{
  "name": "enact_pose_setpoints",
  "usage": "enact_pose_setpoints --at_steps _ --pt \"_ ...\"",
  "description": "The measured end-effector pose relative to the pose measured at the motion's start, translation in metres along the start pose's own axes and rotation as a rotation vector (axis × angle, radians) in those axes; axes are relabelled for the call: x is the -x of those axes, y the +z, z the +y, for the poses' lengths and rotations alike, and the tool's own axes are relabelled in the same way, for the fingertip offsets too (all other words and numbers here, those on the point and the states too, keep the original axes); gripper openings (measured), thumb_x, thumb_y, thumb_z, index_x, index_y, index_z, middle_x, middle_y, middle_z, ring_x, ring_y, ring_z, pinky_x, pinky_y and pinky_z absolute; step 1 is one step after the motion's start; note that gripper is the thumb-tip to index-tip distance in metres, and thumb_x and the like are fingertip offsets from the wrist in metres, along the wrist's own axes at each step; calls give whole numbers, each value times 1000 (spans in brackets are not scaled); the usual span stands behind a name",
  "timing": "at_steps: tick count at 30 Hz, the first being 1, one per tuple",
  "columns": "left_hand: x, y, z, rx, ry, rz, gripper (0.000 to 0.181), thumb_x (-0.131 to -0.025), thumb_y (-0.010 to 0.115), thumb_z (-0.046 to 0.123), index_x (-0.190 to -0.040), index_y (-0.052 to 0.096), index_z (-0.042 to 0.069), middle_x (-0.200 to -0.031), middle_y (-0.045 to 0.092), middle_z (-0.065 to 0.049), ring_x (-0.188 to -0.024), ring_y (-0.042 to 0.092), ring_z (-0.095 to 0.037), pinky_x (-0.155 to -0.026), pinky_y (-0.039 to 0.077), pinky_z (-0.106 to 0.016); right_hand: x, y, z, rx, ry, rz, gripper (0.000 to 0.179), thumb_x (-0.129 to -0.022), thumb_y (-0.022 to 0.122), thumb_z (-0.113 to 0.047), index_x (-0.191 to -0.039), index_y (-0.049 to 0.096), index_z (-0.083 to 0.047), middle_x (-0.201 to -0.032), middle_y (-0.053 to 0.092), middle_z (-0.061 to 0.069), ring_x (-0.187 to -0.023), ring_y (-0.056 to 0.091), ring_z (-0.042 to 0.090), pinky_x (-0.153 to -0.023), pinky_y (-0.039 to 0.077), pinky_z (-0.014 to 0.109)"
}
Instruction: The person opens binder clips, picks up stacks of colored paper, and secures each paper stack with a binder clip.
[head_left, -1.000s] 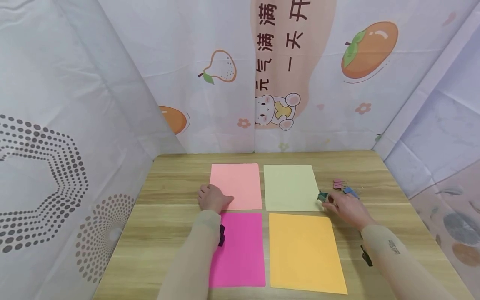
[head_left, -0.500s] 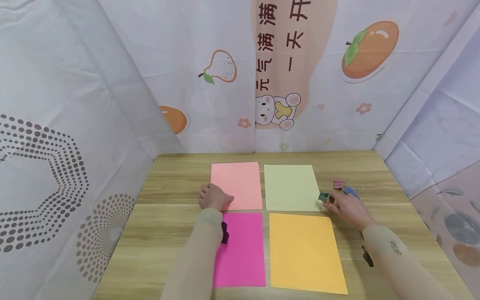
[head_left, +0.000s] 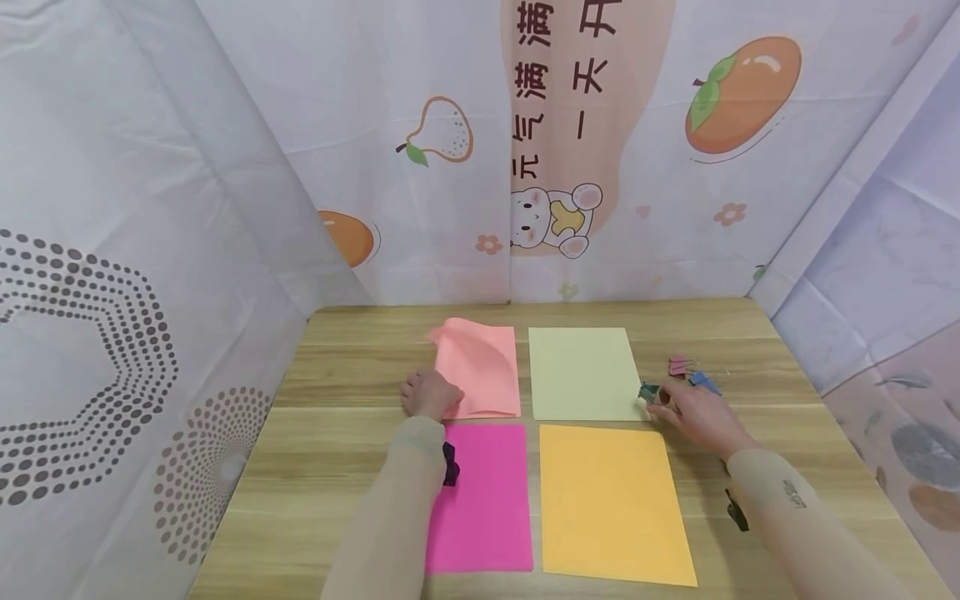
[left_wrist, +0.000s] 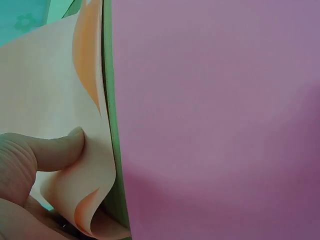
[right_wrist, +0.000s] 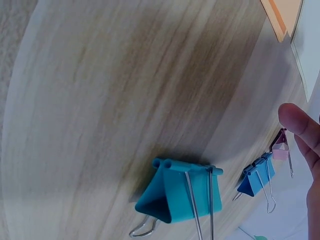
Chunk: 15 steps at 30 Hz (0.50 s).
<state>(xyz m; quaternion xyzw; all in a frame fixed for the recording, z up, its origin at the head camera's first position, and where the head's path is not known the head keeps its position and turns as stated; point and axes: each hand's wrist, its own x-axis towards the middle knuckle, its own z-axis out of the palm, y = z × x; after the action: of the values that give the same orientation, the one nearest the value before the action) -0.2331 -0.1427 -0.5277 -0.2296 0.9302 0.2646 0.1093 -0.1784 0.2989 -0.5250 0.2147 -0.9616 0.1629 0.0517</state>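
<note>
At the back left of the table, my left hand point(head_left: 430, 393) pinches the left side of the light pink paper point(head_left: 483, 367), which bends up and curls along its far left edge. In the left wrist view my thumb point(left_wrist: 60, 150) lies on the bent paper point(left_wrist: 45, 85) and the other fingers are mostly hidden. My right hand point(head_left: 701, 410) holds a green binder clip point(head_left: 648, 392) by the right edge of the pale green paper point(head_left: 585, 371). The right wrist view shows a thumb point(right_wrist: 295, 120) at its right side; the held clip is hidden there.
A teal binder clip point(right_wrist: 187, 192) lies on the table under the right wrist. Beyond it are a blue binder clip point(head_left: 703, 382) and a pink one point(head_left: 680, 366). Magenta paper point(head_left: 487, 500) and orange paper point(head_left: 611, 504) lie in front. Printed curtains point(head_left: 450, 208) stand behind the table.
The light pink paper lay flat before; its left side is now lifted and bent toward the right. Both hands stay nearly in place, the right one keeping the green binder clip.
</note>
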Motion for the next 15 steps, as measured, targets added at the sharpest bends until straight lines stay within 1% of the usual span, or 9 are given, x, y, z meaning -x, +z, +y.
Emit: enact_pose_setpoints --at_steps 2,7,12,15 --pt "0 0 0 4 4 -3 66 -80 79 30 -125 50 -9 -126 50 -29 -119 42 -46 -103 37 -57 0 0 0 -2 6 -7 21 -94 75 -28 -96 61 -11 -84 67 -4 -57 45 1 -56 46 27" --pt "1 0 -3 23 18 -11 64 -80 78 29 -123 50 -9 -126 50 -30 -120 43 -47 -105 37 -57 0 -1 0 -10 19 -24 21 -95 74 -29 -97 61 -12 -84 66 -5 -58 46 2 -56 46 27" --pt "2 -2 -4 58 61 -4 59 -79 80 22 -118 50 -11 -121 50 -32 -114 49 -46 -97 46 -56 1 -1 0 -6 20 -19 22 -94 75 -29 -96 61 -12 -82 63 -5 -59 46 3 -57 46 28" --pt "5 -5 -3 88 70 5 62 -79 80 19 -121 45 -10 -118 55 -33 -110 55 -47 -92 50 -56 0 -2 0 -4 19 -19 21 -94 75 -29 -96 61 -13 -83 64 -5 -60 46 3 -58 46 28"
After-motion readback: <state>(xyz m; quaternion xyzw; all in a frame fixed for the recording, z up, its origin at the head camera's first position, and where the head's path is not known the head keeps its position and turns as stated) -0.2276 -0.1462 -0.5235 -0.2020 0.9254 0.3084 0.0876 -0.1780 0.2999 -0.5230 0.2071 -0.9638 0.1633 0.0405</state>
